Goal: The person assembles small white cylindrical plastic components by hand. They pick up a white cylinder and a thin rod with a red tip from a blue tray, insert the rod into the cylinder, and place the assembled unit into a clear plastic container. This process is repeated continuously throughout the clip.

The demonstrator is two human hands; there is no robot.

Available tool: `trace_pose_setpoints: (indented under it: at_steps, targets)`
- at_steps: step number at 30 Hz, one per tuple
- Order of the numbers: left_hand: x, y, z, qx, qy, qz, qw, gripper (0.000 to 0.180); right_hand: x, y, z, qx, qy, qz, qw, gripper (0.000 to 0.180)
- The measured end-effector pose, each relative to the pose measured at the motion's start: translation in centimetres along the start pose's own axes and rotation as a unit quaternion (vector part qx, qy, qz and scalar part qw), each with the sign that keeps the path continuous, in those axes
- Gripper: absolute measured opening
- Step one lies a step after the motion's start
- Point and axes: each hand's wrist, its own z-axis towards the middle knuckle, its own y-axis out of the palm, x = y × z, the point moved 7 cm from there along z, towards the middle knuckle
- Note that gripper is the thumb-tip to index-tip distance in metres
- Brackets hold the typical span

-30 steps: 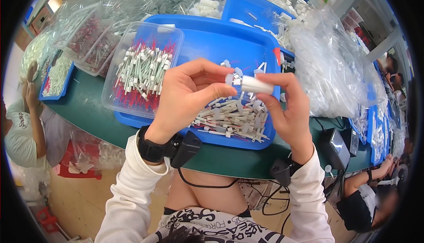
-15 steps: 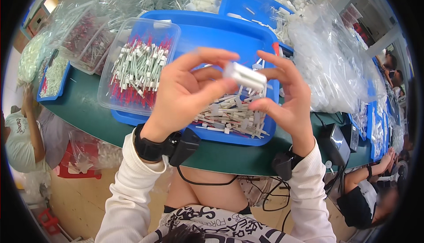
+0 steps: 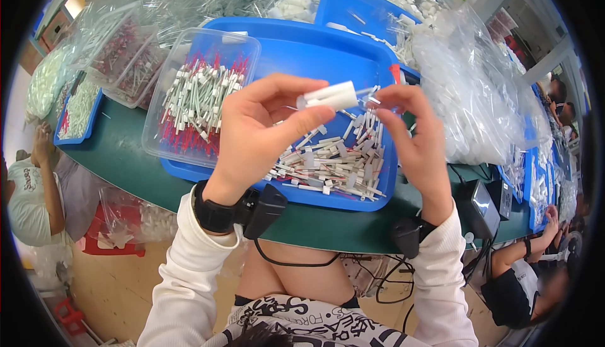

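Observation:
My left hand (image 3: 255, 120) grips a short white plastic tube (image 3: 340, 97) between thumb and fingers. The tube lies tilted, with a slot along its side and a clear, shiny end near my fingertips. Just right of it, my right hand (image 3: 417, 136) is closed in a pinch on a small pale piece (image 3: 372, 102), whose kind I cannot make out. Both hands are above a blue tray (image 3: 296, 47). A heap of thin white sticks with small connector blocks and red wires (image 3: 334, 164) lies in the tray below them.
A clear plastic box (image 3: 153, 136) of similar white and red parts rests on the tray's left side. Clear bags (image 3: 466, 95) bulge at the right, beside a dark box (image 3: 480, 205). Another blue tray (image 3: 334, 6) stands behind. Other people sit at both sides.
My right hand has drawn down and right from the tube, its fingertips now pinched together. The tube has tipped, its right end now higher, still in my left hand.

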Motion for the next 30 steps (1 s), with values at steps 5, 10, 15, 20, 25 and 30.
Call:
trace_pose_setpoints:
  at_steps: [5,10,15,20,25,30]
  targets:
    - [0.2,0.3,-0.1,-0.01,0.064,0.029,0.997,0.022,-0.7,-1.5,-0.1,0.015,0.026,0.24,0.97,0.031]
    - [0.5,1.0,-0.4,-0.03,0.086,0.048,0.995,0.021,-1.7,-1.0,0.1,-0.011,-0.054,0.114,0.992,0.027]
    - [0.2,0.9,-0.4,-0.022,0.076,0.052,0.995,0.02,-1.5,-0.1,-0.2,-0.006,-0.036,0.142,0.989,0.028]
    - [-0.1,0.9,-0.4,-0.04,0.045,0.048,0.997,0.018,-1.5,0.0,-0.7,0.044,-0.049,0.131,0.989,0.029]
    - [-0.7,0.9,-0.4,-0.087,-0.041,0.072,0.993,0.019,-3.0,0.4,-0.6,0.003,-0.12,0.006,0.993,0.029]
    - [-0.8,0.8,-0.1,-0.04,-0.065,-0.034,0.996,0.021,-2.1,0.5,-0.6,0.014,-0.067,0.035,0.997,0.029]
